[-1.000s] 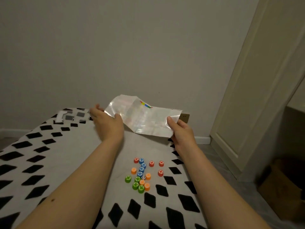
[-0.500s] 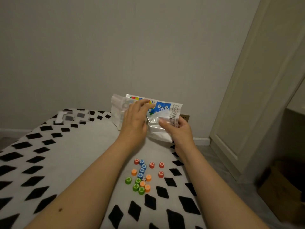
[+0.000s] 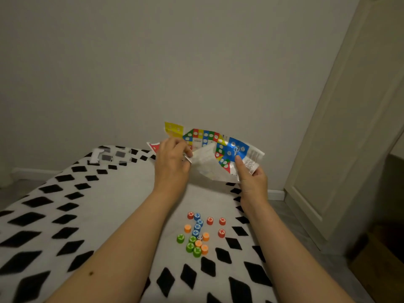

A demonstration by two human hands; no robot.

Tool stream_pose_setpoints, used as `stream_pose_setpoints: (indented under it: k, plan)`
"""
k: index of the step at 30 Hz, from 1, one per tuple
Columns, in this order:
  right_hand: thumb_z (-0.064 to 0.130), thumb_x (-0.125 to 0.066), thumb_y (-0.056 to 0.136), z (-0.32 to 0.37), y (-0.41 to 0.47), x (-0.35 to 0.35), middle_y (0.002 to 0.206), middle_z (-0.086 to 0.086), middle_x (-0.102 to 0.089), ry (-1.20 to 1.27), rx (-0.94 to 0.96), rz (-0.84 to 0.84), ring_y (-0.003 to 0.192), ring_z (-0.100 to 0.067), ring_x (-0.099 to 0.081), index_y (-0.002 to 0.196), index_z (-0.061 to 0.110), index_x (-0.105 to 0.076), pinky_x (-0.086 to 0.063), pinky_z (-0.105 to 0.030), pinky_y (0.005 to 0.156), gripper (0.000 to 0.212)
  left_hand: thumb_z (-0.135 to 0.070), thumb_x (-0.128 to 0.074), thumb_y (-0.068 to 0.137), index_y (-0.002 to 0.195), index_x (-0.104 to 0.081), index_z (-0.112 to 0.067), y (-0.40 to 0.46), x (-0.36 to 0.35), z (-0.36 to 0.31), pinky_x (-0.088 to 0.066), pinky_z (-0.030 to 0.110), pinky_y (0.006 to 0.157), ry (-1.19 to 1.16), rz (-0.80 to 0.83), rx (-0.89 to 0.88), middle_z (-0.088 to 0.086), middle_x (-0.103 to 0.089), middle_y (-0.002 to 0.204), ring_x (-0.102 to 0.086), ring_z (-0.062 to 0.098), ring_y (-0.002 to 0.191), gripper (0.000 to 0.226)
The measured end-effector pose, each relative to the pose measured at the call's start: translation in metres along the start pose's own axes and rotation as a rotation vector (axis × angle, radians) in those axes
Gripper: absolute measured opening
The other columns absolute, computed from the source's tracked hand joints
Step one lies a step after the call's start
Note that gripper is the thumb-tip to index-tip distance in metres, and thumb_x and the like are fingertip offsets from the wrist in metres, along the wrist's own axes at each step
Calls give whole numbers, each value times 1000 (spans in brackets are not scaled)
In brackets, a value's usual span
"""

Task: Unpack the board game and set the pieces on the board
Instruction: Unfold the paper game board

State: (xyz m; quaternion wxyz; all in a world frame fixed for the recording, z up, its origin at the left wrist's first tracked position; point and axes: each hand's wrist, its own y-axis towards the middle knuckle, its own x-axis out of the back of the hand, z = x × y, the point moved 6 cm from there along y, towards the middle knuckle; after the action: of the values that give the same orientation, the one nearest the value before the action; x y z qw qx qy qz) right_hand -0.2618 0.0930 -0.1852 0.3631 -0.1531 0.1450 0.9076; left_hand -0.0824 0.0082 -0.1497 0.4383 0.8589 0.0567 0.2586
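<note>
I hold a folded paper game board [image 3: 209, 143] in the air above the far end of the bed; it is partly unfolded, showing yellow, red, green and blue squares with white circles. My left hand [image 3: 172, 160] pinches its left part near a white fold. My right hand [image 3: 251, 176] grips its lower right corner, thumb on the printed face. Below my hands, several small round pieces lie loose on the blanket: red [image 3: 209, 220], blue [image 3: 197, 224], orange [image 3: 204, 242] and green [image 3: 190, 247]. A tiny white die [image 3: 199, 237] sits among them.
The bed is covered by a white blanket with black diamonds [image 3: 65, 215]. A clear plastic packet and a white strip [image 3: 109, 157] lie at its far left corner. A cream door [image 3: 349, 149] stands to the right, a brown box [image 3: 376, 265] on the floor below it.
The sheet was held spread with its shiny blank side toward me. My left hand moved right to its middle and has opened a fold, so the coloured printed face now shows.
</note>
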Motion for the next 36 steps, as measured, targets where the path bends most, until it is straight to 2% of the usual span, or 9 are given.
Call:
stream_pose_setpoints:
  k: [4,8,12,15,18,23,29,33,36]
  plan:
    - [16,-68,84,-3,-4,1,107,-9,-69,-52,2,-23,85,-12,-67,118,6,-59,-53,-12,54,37,9,-53,68,73,-62,-12,-9,20,25,-32,27,79,61,-68,179,5,-58,97,-47,25,98,23]
    - [8,-65,84,-11,-9,-6,106,-11,-68,-141,-47,52,79,-13,-67,113,7,-59,-54,-17,52,29,9,-47,74,96,-62,-14,-22,40,46,-36,35,85,135,-130,449,9,-56,111,-45,29,107,35]
    - [5,-66,83,-17,-11,-9,109,-15,-68,-235,-45,82,90,-24,-68,108,8,-58,-57,-33,71,26,9,-45,74,109,-57,-12,-20,54,33,-41,41,91,80,-236,347,9,-55,111,-46,28,108,42]
    - [4,-66,82,-18,-10,-8,109,-15,-68,-223,-44,81,92,-26,-68,106,11,-59,-57,-38,74,25,12,-46,72,116,-57,-12,-20,40,21,-35,37,95,106,-59,181,8,-55,118,-43,26,113,52]
    - [4,-66,82,-18,-8,-4,105,-13,-69,-160,-70,53,92,-27,-68,93,18,-60,-57,-39,76,18,9,-48,78,118,-58,-16,-25,24,29,-27,33,101,175,151,202,5,-49,132,-36,22,125,48]
    - [9,-67,83,-20,-3,2,105,-12,-69,-143,-102,27,91,-25,-68,109,7,-61,-55,-28,66,27,1,-51,86,111,-62,-17,-27,21,35,-42,32,94,92,214,325,1,-53,125,-43,16,115,32]
    - [11,-68,82,-25,0,2,106,-13,-69,-127,-134,18,90,-24,-68,113,7,-61,-56,-32,70,32,-21,-54,90,107,-60,-24,-35,4,17,-47,27,90,-31,430,213,-4,-53,118,-48,9,110,18]
    - [11,-66,84,-24,-1,2,106,-12,-69,-102,-153,34,92,-24,-68,115,7,-60,-56,-33,71,32,-60,-60,74,115,-53,-34,-44,-3,-8,-44,26,94,-142,597,160,-16,-48,118,-45,2,111,49]
    - [11,-64,85,-26,0,-1,104,-12,-69,-31,-175,65,90,-24,-68,114,5,-60,-56,-29,62,30,-54,-69,71,121,-49,-33,-47,-5,-24,-41,21,94,-55,625,0,-17,-50,119,-46,1,110,58]
